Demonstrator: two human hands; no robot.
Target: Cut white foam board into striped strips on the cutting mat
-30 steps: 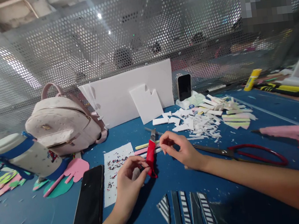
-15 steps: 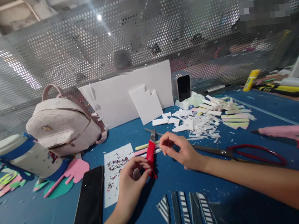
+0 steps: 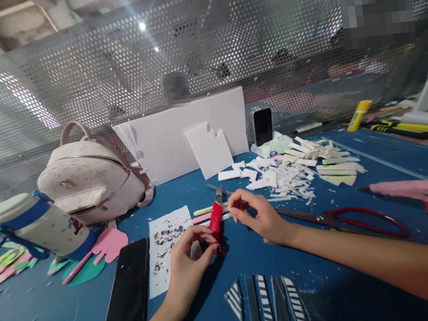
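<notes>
1. Head view, landmark = speckled sheet (image 3: 156, 286): left hand (image 3: 190, 266) is hovering over its right edge, thumb and fingertips meeting at the near end of the red-handled tool (image 3: 215, 220); can't tell if they're gripping it or just touching
2. Tool is lying just right of the sheet, blade pointing away from the person, probably so the handle is facing the left fingers
3. Right hand (image 3: 261, 218) is hanging farther right of the sheet, past the tool, fingers curling into a loose pinch; no item is showing, can't rule out something tiny
4. Sheet is carrying tiny coloured bits, likely serving to stop them scattering
5. Striped strips (image 3: 265, 299) are lying nearer the person, right of the sheet, side by side, probably for keeping them separate
6. Scissors (image 3: 323, 218) are sitting well right of the sheet, beside the right forearm, likely for easy reach
7. Hard to make out: grey patch inside the left hand; pens (image 3: 207, 210) right of the sheet, tool is partly covering them
8. Glue gun (image 3: 406, 191), far right of the sheet, is running out of frame
</notes>
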